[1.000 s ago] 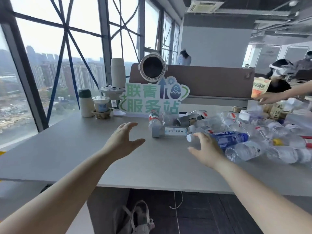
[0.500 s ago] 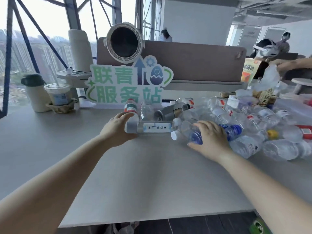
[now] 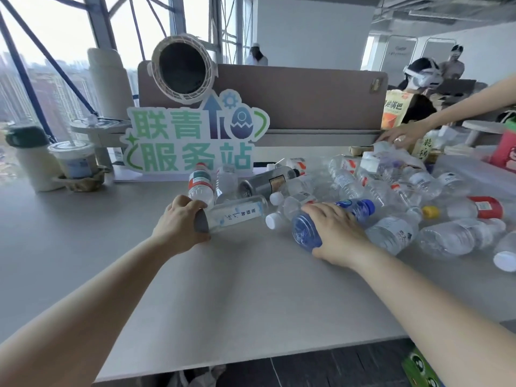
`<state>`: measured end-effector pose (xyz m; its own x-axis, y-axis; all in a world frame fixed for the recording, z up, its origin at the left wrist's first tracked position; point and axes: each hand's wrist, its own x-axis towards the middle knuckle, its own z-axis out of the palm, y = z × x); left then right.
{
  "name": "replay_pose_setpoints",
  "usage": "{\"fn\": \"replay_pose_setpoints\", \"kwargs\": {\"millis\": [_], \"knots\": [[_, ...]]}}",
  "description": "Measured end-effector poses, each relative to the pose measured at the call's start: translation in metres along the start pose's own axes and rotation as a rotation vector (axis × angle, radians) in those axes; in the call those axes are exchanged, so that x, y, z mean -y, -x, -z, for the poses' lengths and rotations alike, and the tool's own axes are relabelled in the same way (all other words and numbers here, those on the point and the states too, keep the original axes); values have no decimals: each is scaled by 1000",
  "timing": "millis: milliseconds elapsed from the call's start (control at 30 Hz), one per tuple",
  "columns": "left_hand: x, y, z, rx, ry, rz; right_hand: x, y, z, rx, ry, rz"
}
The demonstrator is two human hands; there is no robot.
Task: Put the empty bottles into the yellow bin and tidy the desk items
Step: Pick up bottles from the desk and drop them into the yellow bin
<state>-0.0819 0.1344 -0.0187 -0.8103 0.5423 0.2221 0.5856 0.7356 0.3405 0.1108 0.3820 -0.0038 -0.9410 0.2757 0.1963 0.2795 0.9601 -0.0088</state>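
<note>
Several empty plastic bottles (image 3: 444, 238) lie in a heap on the right half of the grey desk (image 3: 223, 297). My left hand (image 3: 178, 222) grips the grey base of a clear bottle with a white-and-blue label (image 3: 237, 213), which lies on its side. My right hand (image 3: 335, 233) is closed over a blue-tinted bottle with a blue cap (image 3: 307, 233), also lying flat. A red-labelled bottle (image 3: 199, 185) stands just behind my left hand. A grey metal can (image 3: 265, 181) lies beside it. No yellow bin is in view.
A green-lettered sign (image 3: 192, 143) and a round white fan (image 3: 183, 69) stand at the back by a brown partition (image 3: 307, 99). A white flask (image 3: 30, 160) and a lidded cup (image 3: 74, 160) sit far left. Another person's hand (image 3: 402, 135) reaches in by snack bags (image 3: 393, 110).
Both hands went forward from open above the desk onto bottles: the left closed on the clear labelled bottle, the right on the blue one. The camera moved closer and lower.
</note>
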Motion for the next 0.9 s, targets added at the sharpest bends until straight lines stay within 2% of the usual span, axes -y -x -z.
{"fn": "replay_pose_setpoints", "kwargs": {"millis": [133,300,600,900], "knots": [[4,20,6,30,101,34,10,9,2,-103,16,60],[10,64,31,-1,194,69,37,32,6,-285,-114,131],[37,183,120,-299,255,112,140,77,50,-445,-431,345],[137,333,211,-593,221,292,326,89,73,-419,-917,628]]}}
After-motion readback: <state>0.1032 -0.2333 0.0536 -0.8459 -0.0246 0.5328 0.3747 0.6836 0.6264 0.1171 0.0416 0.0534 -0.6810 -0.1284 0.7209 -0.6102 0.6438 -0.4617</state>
